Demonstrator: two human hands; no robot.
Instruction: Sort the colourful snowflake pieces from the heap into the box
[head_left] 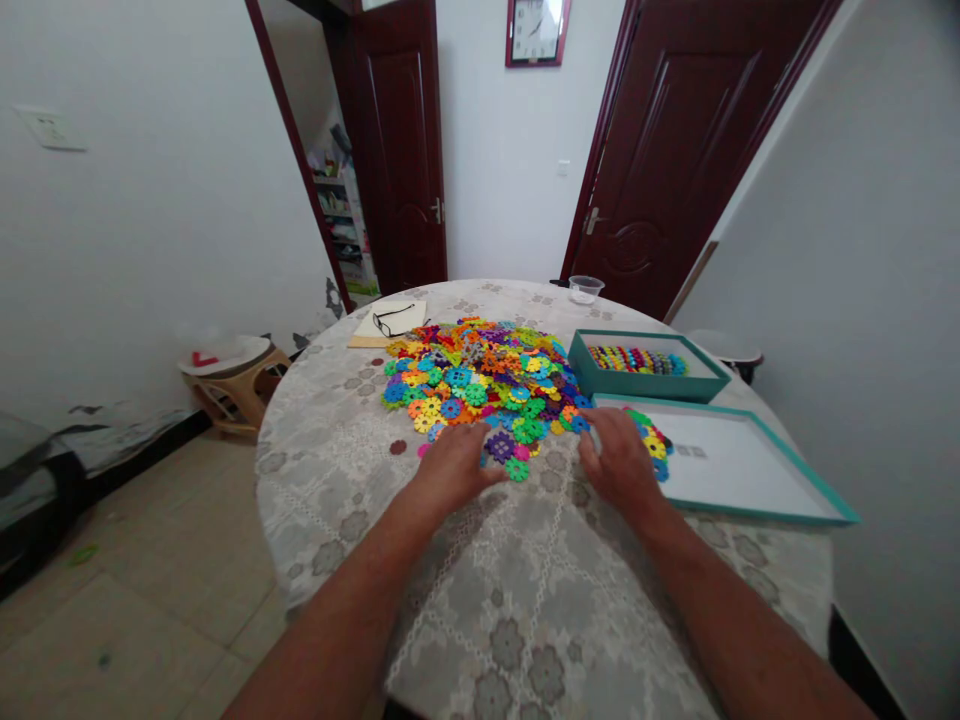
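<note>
Cloth-covered round table [330, 440]: notched plastic discs [480, 375] piled centrally, toward the far edge.
Purple disc [501, 447] lies just right of the left hand [461, 465], the nearer; right hand [619, 455] borders the pile. Fingers part-curled; grasp cannot be determined.

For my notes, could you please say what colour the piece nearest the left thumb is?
The piece is green in the head view.

Black-framed eyeglasses [384, 327] lay on a cream notebook [409, 320] near the far left edge of the round table [315, 500]. A clear plastic bowl [586, 290] stood by its far edge. Beyond, a red-framed wall clock [537, 30] hung between dark red doors [397, 130]. A tan stool [268, 364] stood off the left edge.
</note>
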